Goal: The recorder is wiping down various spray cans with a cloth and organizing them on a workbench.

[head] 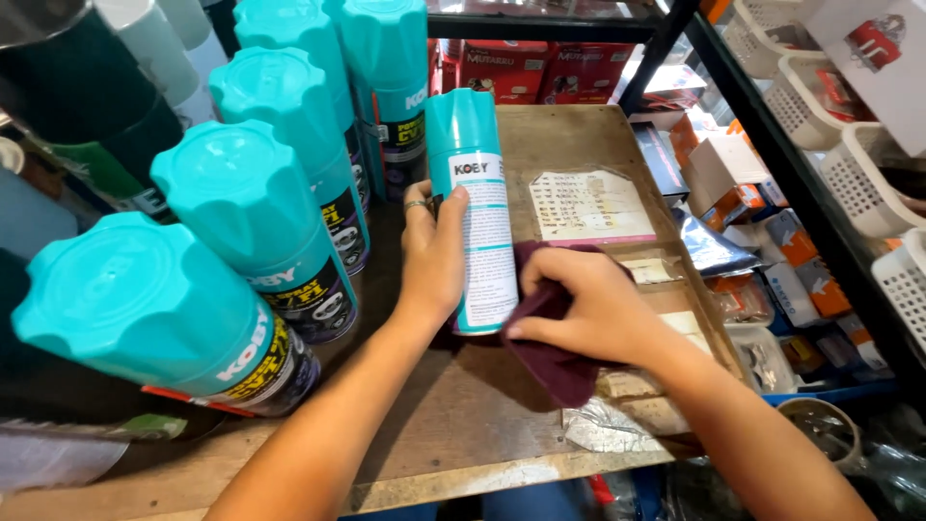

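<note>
Shelf of worn brown wood (579, 135), centre frame. Row of upright teal-capped spray cans (260, 222), left of frame, could topple if nudged by the forearm. Tall teal spray can (477, 212), centre, long axis upright, cap toward top of frame; left hand (434, 253) grasps it. Right hand (588, 311) presses a maroon cloth (555, 362) against it; slip risk.
</note>
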